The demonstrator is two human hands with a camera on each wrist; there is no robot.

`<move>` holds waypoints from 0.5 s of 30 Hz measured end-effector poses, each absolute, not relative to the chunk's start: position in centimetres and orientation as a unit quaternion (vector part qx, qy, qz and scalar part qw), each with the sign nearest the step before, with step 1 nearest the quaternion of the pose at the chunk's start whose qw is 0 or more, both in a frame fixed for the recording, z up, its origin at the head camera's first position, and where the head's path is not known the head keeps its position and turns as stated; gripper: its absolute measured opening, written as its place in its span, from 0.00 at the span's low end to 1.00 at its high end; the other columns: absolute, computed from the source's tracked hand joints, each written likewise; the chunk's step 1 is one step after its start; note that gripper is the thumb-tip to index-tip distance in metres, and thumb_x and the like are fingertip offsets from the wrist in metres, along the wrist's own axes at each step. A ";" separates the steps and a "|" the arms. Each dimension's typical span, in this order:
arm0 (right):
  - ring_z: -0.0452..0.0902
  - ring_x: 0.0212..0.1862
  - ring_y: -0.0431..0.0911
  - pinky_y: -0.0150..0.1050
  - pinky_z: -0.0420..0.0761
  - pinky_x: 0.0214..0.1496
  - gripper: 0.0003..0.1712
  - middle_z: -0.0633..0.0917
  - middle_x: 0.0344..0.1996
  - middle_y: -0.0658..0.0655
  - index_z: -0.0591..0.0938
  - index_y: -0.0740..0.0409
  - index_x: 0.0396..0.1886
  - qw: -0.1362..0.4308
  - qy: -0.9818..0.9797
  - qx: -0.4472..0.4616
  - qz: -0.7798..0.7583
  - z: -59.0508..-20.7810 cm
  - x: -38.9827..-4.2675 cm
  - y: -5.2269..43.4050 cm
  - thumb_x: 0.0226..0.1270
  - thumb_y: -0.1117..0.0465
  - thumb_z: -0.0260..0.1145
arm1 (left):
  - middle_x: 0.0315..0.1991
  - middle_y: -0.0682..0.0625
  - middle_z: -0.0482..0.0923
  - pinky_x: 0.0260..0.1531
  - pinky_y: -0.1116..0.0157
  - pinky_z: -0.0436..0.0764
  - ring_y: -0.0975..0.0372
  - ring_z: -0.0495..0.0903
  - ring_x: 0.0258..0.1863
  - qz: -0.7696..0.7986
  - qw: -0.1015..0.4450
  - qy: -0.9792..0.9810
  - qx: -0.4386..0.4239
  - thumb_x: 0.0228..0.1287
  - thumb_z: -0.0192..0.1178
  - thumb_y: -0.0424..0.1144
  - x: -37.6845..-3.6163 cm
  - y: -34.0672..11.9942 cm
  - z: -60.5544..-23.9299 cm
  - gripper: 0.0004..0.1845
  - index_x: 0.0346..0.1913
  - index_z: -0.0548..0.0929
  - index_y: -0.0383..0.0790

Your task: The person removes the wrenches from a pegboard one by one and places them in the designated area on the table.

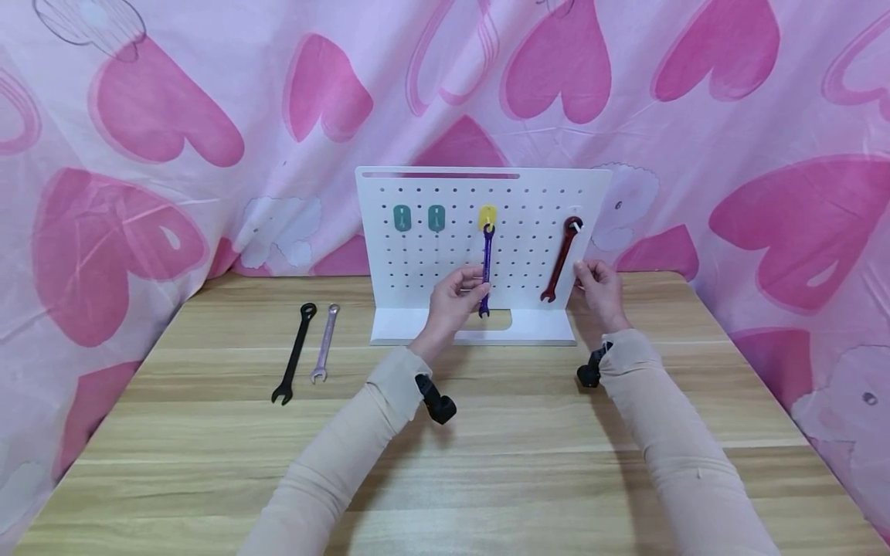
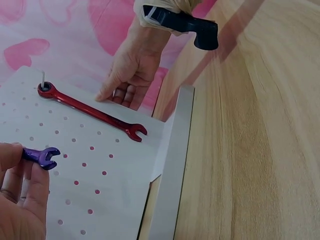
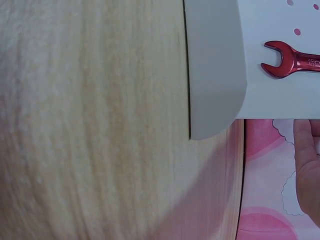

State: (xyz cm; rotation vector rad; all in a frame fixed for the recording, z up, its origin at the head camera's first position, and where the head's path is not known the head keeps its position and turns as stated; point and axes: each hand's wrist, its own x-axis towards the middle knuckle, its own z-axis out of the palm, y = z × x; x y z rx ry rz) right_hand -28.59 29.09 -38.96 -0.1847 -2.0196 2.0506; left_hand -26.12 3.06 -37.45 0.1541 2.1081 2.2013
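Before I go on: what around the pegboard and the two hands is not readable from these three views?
- Purple wrench: left hand covers its lower shaft in the head view; left wrist view shows only its open end.
- Right hand: whether it touches the pegboard edge is unclear; right wrist view cuts it off.
- Red wrench: its lettering is too small.
- Table: blurred in the right wrist view.

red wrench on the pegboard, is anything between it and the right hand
Nothing visible. The right hand rests at the pegboard's right edge, beside the red wrench hanging from its peg, with only bare white board between them. The left hand holds the purple wrench further left.
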 end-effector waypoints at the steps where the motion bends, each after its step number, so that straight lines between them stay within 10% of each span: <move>1: 0.78 0.35 0.38 0.31 0.83 0.44 0.09 0.80 0.27 0.49 0.72 0.65 0.33 0.129 -0.696 -0.065 0.703 -39.0 -28.6 29.1 0.70 0.62 0.57 | 0.41 0.49 0.81 0.41 0.68 0.83 0.64 0.80 0.36 0.722 0.046 0.689 0.050 0.60 0.63 0.36 -26.1 3.0 -37.4 0.13 0.49 0.80 0.44; 15: 0.78 0.35 0.36 0.30 0.82 0.44 0.10 0.79 0.28 0.47 0.74 0.59 0.31 0.140 -0.715 -0.065 0.682 -40.0 -29.2 29.6 0.69 0.58 0.59 | 0.42 0.49 0.81 0.42 0.66 0.83 0.64 0.82 0.38 0.746 0.074 0.660 0.051 0.60 0.63 0.36 -25.2 3.5 -36.1 0.15 0.51 0.79 0.43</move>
